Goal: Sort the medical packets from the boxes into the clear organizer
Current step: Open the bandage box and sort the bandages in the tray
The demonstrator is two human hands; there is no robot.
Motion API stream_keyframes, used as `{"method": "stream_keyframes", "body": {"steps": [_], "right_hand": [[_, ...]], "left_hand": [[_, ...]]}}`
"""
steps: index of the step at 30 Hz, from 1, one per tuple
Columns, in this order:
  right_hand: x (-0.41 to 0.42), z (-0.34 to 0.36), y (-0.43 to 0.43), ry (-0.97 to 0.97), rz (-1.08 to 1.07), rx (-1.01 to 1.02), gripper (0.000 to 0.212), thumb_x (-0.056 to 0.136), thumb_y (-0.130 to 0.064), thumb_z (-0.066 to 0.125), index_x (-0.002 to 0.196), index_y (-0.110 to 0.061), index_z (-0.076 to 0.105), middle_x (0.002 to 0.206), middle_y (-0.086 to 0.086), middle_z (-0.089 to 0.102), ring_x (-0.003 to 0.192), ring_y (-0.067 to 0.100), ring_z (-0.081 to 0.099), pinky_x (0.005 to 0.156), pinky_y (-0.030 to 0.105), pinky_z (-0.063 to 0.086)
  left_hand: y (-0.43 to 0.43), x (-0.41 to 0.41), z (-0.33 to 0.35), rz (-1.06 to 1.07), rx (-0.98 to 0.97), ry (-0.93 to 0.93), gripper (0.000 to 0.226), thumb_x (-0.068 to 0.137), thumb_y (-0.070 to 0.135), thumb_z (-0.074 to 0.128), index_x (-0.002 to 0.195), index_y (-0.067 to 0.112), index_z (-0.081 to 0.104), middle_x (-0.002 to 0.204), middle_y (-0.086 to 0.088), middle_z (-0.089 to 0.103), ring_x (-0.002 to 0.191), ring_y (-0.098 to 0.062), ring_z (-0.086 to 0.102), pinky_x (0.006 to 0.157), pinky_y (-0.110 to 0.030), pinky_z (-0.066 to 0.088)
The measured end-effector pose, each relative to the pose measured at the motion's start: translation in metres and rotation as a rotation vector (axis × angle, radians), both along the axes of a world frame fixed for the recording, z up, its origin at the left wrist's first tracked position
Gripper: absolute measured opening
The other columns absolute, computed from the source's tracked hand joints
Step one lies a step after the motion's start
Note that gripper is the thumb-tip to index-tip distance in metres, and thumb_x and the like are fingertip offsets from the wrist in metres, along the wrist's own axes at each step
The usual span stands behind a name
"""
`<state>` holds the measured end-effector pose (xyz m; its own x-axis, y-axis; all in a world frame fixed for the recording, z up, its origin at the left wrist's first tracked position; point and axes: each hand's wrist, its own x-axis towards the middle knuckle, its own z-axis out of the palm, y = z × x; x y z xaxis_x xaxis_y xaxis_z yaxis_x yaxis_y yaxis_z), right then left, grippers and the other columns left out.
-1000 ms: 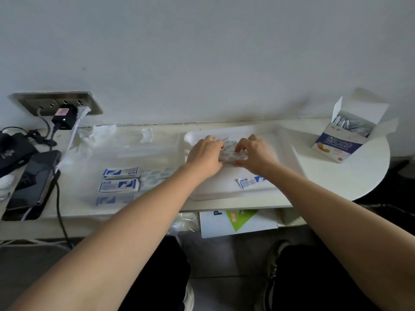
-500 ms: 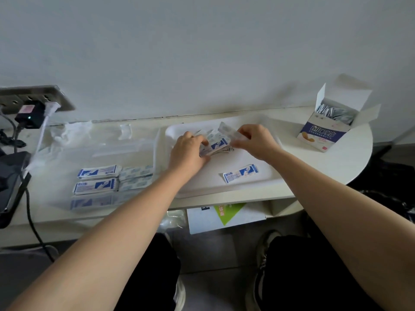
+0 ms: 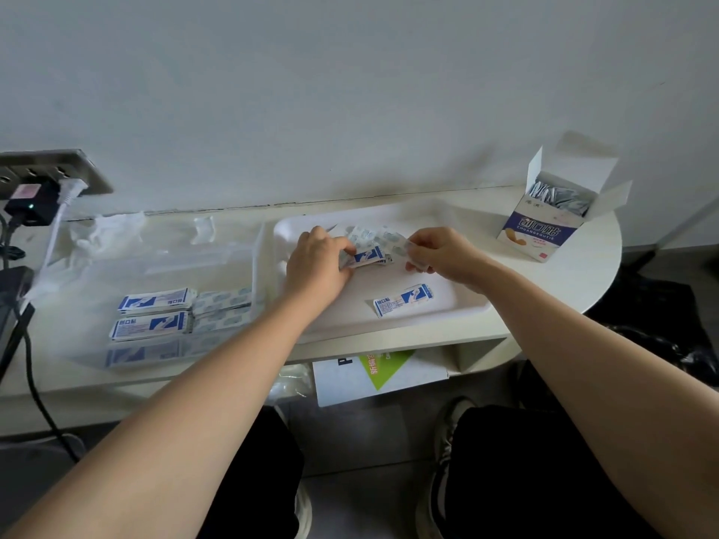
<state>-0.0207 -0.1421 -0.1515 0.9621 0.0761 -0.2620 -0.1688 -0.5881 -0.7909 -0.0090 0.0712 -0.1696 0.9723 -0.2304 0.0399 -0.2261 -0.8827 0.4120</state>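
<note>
White and blue, a single packet (image 3: 402, 300) lies flat on the near part of the tray (image 3: 459, 293), apart from both hands. Just past it the left hand (image 3: 317, 262) has its fingers curled round a fanned bundle of packets (image 3: 367, 255), printed faces up. The right hand (image 3: 443, 252) pinches one pale packet (image 3: 409, 254) at the bundle's right edge.

A second ago both hands were pressed close on one tight bundle. Now they have drawn a little apart and the bundle has spread, so I judge that she or he is peeling off one kind from the other before it goes over.

To the left, the clear organizer (image 3: 258, 266) stands beside the tray on the counter (image 3: 576, 274). Its near compartments already hold stacks of printed packets (image 3: 153, 315) with pale ones beside them; the far compartments look unfilled.

Far right, the open box (image 3: 542, 231) shows silver packets inside, so much sorting remains.
</note>
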Motion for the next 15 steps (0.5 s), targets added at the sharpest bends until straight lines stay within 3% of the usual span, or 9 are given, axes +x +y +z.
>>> {"method": "stream_keyframes", "body": {"steps": [4,8,15], "right_hand": [[0.004,-0.006,-0.004,-0.014,-0.041,-0.048,0.019,0.091,-0.017,0.053,0.079,-0.018,0.067,0.068,-0.001,0.064,0.06,0.012,0.051,0.064,0.028,0.042],[0.007,-0.009,-0.005,-0.039,-0.088,-0.077,0.022,0.089,-0.018,0.053,0.071,-0.026,0.064,0.065,-0.001,0.059,0.064,0.018,0.05,0.063,0.029,0.041],[0.018,-0.011,-0.003,-0.101,-0.087,-0.146,0.014,0.09,-0.023,0.055,0.084,-0.022,0.068,0.069,-0.003,0.059,0.07,0.02,0.052,0.066,0.03,0.039]], "left_hand": [[0.001,0.002,0.0,0.005,-0.051,-0.011,0.022,0.087,0.028,0.065,0.108,0.023,0.069,0.105,-0.009,0.056,0.101,-0.027,0.055,0.076,-0.029,0.041],[-0.002,0.005,-0.002,0.032,-0.032,0.009,0.041,0.088,0.032,0.064,0.123,0.012,0.059,0.114,-0.014,0.054,0.107,-0.031,0.053,0.088,-0.035,0.043],[-0.006,0.024,0.001,0.149,-0.065,0.195,0.048,0.076,0.033,0.076,0.118,0.017,0.061,0.12,-0.013,0.052,0.109,-0.031,0.054,0.093,-0.037,0.046]]}}
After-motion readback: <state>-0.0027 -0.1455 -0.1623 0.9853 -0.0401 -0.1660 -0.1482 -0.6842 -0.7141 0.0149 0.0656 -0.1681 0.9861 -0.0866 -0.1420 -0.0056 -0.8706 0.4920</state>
